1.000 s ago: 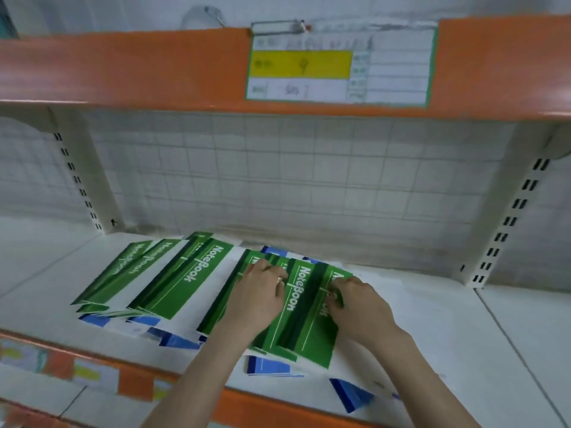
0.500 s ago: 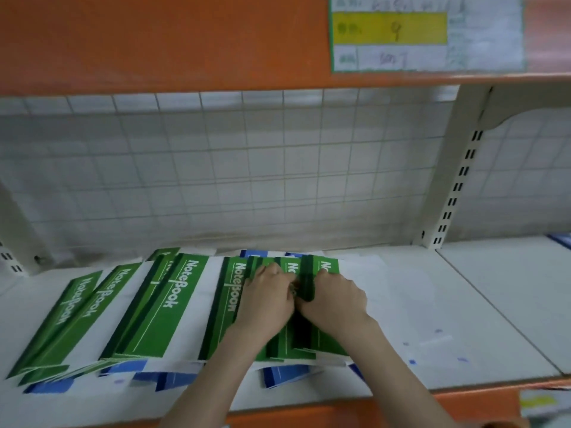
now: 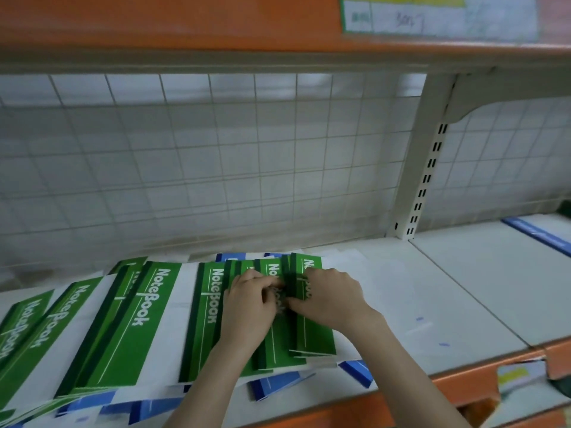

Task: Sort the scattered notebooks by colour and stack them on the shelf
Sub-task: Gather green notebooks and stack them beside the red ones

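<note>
Both hands on the rightmost cluster of flat green "NoteBook"-printed notebooks (image 3: 312,307), lying overlapped on the white metal shelf board (image 3: 432,291). Left hand (image 3: 247,307) on top of the middle covers, fingers curled down and pressing near the printed title; right hand (image 3: 332,296) just beside it, touching or nearly so, fingers bent over the edge of the top right cover, seemingly pinching it, though exact grip blurred by motion. Likely squaring the fanned green copies into one pile: hands meeting at the centre to draw edges together. More green notebooks (image 3: 129,325) fanned out to the left, not yet gathered, slanted and overlapping on white paper backs. Blue notebooks (image 3: 357,370) poking out from under the green layer along the front edge, some overhanging the orange shelf lip (image 3: 349,410), so colours still mixed in layers. One blue item (image 3: 537,234) on the neighbouring shelf bay at right, well apart, possibly the blue pile's spot; cannot confirm. Wire grid back panel (image 3: 216,156) behind, slotted white upright (image 3: 423,180) dividing the bays, orange upper shelf with paper label (image 3: 438,13) above. Sorting judged early to midway: greens on top but loose, blues buried. Risk: dragging the green cluster may nudge the overhanging blues off the front.
</note>
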Available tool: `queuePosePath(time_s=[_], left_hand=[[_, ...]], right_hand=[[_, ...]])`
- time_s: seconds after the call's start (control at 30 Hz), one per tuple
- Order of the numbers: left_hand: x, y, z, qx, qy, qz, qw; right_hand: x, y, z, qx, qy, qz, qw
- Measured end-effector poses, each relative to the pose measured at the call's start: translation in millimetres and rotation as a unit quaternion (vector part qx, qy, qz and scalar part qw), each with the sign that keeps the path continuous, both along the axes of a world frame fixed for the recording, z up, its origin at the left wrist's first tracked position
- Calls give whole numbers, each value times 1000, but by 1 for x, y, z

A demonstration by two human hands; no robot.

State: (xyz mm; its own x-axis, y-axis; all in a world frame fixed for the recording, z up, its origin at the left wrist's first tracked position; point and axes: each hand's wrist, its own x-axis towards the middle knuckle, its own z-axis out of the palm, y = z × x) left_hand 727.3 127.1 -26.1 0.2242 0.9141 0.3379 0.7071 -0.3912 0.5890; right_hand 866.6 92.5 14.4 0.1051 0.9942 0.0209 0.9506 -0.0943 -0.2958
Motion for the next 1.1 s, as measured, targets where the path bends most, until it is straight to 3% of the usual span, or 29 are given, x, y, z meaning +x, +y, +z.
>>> queuePosePath(time_s=[0.43, 0.57, 0.73, 0.83, 1.1], left_hand=[[-2, 0, -2, -17, -4, 0, 1000], [-3, 1, 1, -44, 11, -2, 999], [-3, -1, 4, -57, 31, -12, 998], [-4, -2, 3, -53, 33, -13, 998], [-6, -2, 0, -51, -138, 43, 988]], right_hand=[[3, 2, 15, 55, 106, -13, 993], [0, 0, 18, 33, 43, -34, 998], [-15, -8, 9, -2, -57, 9, 998], [-14, -6, 9, -1, -33, -2, 999], [25, -1, 23, 9, 104, -53, 993]])
